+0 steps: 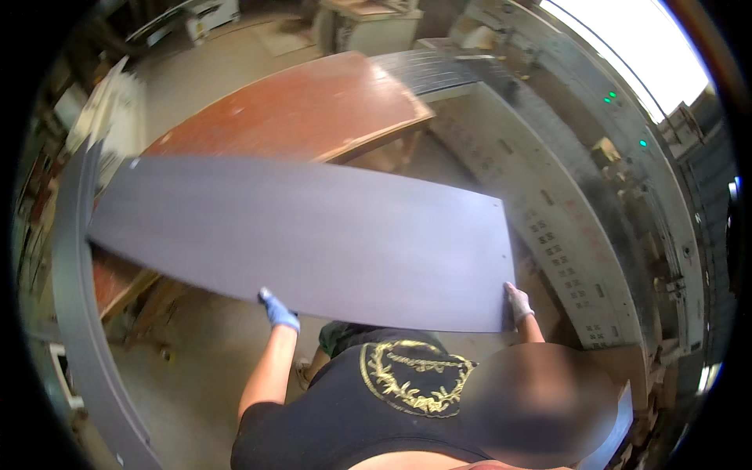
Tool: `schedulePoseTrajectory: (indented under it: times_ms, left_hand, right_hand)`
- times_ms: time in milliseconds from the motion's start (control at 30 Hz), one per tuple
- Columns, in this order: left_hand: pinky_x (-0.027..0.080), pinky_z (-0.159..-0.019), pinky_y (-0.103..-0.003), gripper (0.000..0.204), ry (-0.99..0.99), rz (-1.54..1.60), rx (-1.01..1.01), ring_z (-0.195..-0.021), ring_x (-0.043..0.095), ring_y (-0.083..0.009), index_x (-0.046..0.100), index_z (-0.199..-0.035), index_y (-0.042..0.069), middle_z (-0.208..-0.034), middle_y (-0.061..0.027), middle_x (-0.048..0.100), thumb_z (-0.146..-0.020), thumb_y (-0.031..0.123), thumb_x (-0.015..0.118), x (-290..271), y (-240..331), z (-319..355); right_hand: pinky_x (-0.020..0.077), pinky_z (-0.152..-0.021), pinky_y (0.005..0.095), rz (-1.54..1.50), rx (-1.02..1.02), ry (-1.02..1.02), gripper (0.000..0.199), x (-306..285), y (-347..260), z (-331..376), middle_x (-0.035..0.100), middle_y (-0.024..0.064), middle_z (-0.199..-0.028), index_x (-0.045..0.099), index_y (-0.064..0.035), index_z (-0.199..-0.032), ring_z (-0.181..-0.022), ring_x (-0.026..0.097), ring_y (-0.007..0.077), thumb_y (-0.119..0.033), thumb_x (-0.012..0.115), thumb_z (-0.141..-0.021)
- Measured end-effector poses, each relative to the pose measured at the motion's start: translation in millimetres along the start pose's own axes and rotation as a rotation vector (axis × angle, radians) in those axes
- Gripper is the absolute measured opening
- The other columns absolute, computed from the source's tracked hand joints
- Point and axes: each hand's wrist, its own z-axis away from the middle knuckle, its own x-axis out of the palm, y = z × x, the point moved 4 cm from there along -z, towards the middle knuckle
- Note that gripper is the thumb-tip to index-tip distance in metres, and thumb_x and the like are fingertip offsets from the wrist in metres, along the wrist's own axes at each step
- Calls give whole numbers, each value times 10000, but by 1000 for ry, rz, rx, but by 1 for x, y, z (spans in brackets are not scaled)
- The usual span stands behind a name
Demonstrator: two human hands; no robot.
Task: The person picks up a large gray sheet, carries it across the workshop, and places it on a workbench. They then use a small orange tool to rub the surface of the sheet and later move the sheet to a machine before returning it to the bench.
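A long, flat dark-grey panel (313,235) stretches across the view in front of my body. Its far left part overlaps a reddish-brown table (290,110); whether it rests on it I cannot tell. Small holes show near the panel's right end. My left hand (280,309), in a blue glove, grips the near long edge, thumb on top and fingers hidden beneath. At the right end, near the corner, my right hand (518,303) in a pale glove closes on the short edge.
Long grey boards (74,290) stand along the left side, curved by the lens. On the right runs a long machine (658,227) with green lights, beside a pale perforated side panel (540,172). A cabinet (376,31) stands at the back.
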Motion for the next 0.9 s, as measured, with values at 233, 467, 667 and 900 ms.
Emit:
schedulePoseTrajectory:
  times_ms: [233, 467, 667, 900]
  left_hand:
    - [345, -997, -379, 723, 81, -22, -101, -1160, 447, -250, 416, -1288, 167, -1276, -23, 482, -801, 693, 325, 134, -58, -8]
    - [220, -1039, -510, 660, 271, -2796, 184, -1312, 229, -270, 250, -1388, 173, -1452, -27, 205, -868, 577, 283, 324, -81, -135]
    - [158, -1074, -458, 756, 246, -2891, 100, -1336, 153, -279, 202, -1405, 169, -1469, -48, 146, -818, 623, 348, 455, -127, -177]
    - [233, -1050, -453, 709, 1134, -4298, 673, -1312, 217, -284, 239, -1389, 141, -1448, -73, 208, -841, 584, 314, 573, -277, -289]
  right_hand:
    - [398, -526, 283, -13, -31, 58, 393, -78, -100, -205, 558, 22, -669, 634, -27, -831, -562, 472, 121, -418, 605, -805]
    - [436, -631, 291, 137, -184, -55, 473, -37, -298, -419, 596, 28, -790, 612, 6, -995, -666, 520, 135, -430, 566, -818]
    - [444, -718, 340, 211, -171, -143, 427, -41, -458, -563, 609, 79, -892, 617, -34, -980, -791, 550, 200, -419, 579, -799]
    - [400, -892, 357, 250, -321, -85, 540, -83, -663, -720, 558, 170, -1139, 527, -3, -1169, -1049, 525, 270, -377, 605, -789]
